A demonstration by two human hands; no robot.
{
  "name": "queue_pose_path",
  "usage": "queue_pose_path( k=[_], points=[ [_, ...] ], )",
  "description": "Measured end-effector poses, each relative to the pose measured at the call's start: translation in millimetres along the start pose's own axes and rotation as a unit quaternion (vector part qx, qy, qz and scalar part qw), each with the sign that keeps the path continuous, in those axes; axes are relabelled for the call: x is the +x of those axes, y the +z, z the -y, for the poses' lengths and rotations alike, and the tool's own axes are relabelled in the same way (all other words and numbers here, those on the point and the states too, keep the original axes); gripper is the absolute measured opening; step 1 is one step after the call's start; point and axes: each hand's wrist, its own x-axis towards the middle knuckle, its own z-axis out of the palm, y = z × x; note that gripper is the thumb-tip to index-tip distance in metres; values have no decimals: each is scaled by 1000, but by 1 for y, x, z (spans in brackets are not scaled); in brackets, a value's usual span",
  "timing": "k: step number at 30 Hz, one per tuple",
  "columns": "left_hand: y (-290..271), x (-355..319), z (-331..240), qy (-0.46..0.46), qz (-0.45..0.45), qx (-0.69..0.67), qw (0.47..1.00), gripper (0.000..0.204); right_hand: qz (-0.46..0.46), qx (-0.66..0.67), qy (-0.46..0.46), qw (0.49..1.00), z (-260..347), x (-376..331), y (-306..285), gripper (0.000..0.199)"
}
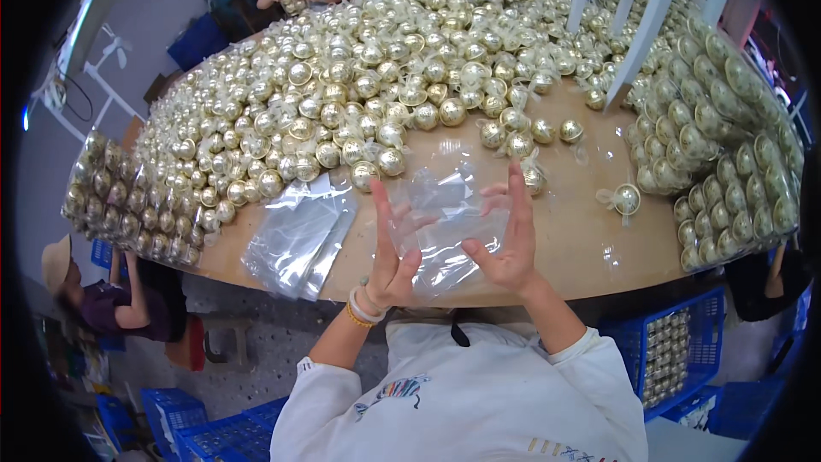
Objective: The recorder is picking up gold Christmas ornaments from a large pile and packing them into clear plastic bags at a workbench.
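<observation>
From where I stand, L hand [392, 277] & R hand [511, 265] both grip a clear plastic bag [449, 258] betw. them, over table [590, 235] nr front edge; flat bags [295, 238] just left, gold baubles [300, 74] piled beyond.

Clear bag [445, 269], dial ctr: thin, glossy, creased plastic; bag stack [295, 239], 9 o'clk: same. Balls [368, 85], approx. 11: shiny, metallic-lkg. Tabletop [573, 244]: smooth, w/ slight sheen. Shirt [505, 402], 6: matt cloth. Crate [705, 342], 4: plastic.
</observation>
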Motion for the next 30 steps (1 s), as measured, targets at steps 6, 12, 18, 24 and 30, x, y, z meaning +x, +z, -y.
queue_pose_path(
  k=[6,12,18,24,30],
  points=[
    [-4,-32,40,99,1,103,990,49,78,-19,-93,992,-23,-19,-23,62],
    [3,-4,7,152,-100,32,983,42,139,-7,-126,982,19,14,-46,19],
    [-7,9,-23,50,-28,41,998,25,242,-4,-24,970,51,36,-61,11],
    [0,43,-67,-177,82,166,967,19,289,-116,30,950,75,55,-47,22],
    [3,39,-60,-170,89,167,967,9,240,-188,5,952,81,51,-32,21]
  ],
)
